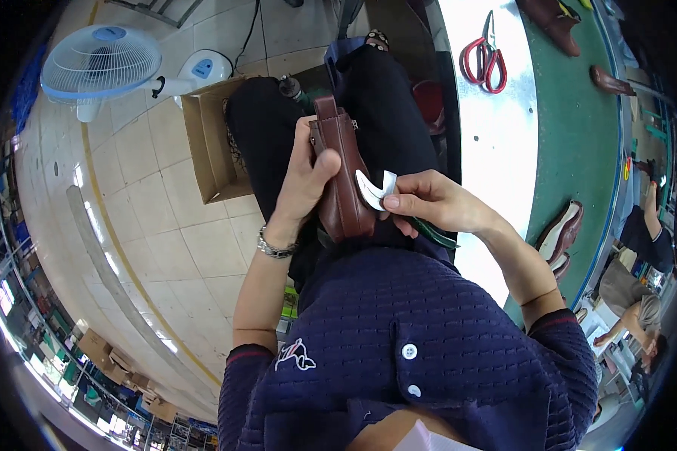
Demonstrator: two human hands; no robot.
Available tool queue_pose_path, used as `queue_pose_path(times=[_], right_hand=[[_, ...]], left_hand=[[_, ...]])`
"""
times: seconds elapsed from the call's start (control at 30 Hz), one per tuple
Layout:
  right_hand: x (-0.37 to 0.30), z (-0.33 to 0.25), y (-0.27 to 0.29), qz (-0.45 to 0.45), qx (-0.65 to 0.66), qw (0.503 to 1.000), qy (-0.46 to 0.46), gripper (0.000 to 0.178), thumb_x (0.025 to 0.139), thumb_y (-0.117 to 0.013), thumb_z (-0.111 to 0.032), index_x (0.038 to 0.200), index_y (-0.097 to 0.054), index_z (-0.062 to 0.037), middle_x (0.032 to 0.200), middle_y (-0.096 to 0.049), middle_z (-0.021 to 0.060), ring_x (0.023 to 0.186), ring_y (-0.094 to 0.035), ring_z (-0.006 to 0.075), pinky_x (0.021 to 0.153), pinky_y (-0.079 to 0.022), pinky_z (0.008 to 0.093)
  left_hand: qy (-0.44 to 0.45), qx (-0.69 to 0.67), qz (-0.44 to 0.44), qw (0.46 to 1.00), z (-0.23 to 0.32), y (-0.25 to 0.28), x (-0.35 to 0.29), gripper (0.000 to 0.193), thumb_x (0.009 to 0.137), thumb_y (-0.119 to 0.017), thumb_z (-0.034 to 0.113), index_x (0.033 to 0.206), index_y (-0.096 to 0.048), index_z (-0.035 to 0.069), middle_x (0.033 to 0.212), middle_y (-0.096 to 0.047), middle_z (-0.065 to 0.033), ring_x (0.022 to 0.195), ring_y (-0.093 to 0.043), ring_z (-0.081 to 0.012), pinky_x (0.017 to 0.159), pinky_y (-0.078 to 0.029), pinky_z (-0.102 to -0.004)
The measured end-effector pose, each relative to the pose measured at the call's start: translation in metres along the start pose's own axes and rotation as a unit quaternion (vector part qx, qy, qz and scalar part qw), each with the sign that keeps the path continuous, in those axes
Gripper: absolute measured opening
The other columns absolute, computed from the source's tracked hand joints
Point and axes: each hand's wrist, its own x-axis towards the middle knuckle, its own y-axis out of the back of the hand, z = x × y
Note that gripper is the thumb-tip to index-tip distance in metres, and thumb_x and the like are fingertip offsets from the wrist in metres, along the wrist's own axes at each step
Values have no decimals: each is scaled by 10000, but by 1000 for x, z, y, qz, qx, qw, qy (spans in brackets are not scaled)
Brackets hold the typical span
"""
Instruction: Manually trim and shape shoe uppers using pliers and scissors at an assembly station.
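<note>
A brown leather shoe upper (343,180), looking like an ankle boot with a pull loop at its top, stands lengthwise over my lap. My left hand (302,180) is wrapped round its left side, the thumb pressing on the leather. On the right, my right hand (445,203) pinches a curved white strip (370,192) between thumb and fingers; the strip lies against the upper's right side. Whether it is stuck there I cannot tell. From beneath the right palm sticks out a slim dark green tool handle (436,234), its other end hidden.
Red-handled scissors (483,64) lie on the white metal tabletop (496,143) to my right. Beyond runs a green conveyor belt (572,120) bearing brown shoes (561,229). A cardboard box (203,150) and a fan (101,64) stand at left. Other people sit at far right.
</note>
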Motion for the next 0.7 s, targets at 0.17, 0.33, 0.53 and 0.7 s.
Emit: queue_pose_path(times=[0.17,0.33,0.53,0.7], right_hand=[[-8,-17,0,-31,-71,992,-95,447,1004,-487,-386,818,-607,3,634,-558,16,559,-545,92,537,-440,238],[-10,-40,-7,-14,-232,969,-86,530,1003,-471,-410,675,-577,-7,528,-537,35,468,-537,126,470,-425,290],[-3,-66,-14,-10,-489,870,-69,564,1001,-473,-409,621,-558,-1,469,-524,47,412,-552,163,440,-434,305],[6,-35,-20,34,-173,982,-71,599,1016,-428,-423,594,-551,-16,493,-540,31,440,-551,128,461,-439,281]], left_hand=[[36,-24,104,994,8,-25,0,545,855,-689,485,1159,-480,83,964,-525,-1,832,-499,-71,757,-445,-234],[35,-13,116,993,7,-29,3,484,863,-686,460,1105,-504,81,925,-522,9,794,-495,-61,727,-438,-224],[32,-18,133,990,-2,-25,4,437,879,-672,429,1085,-507,81,915,-519,5,770,-488,-59,709,-437,-222],[52,-67,159,984,2,-19,8,441,898,-645,445,1089,-507,72,933,-535,-3,843,-517,-66,764,-454,-247]])
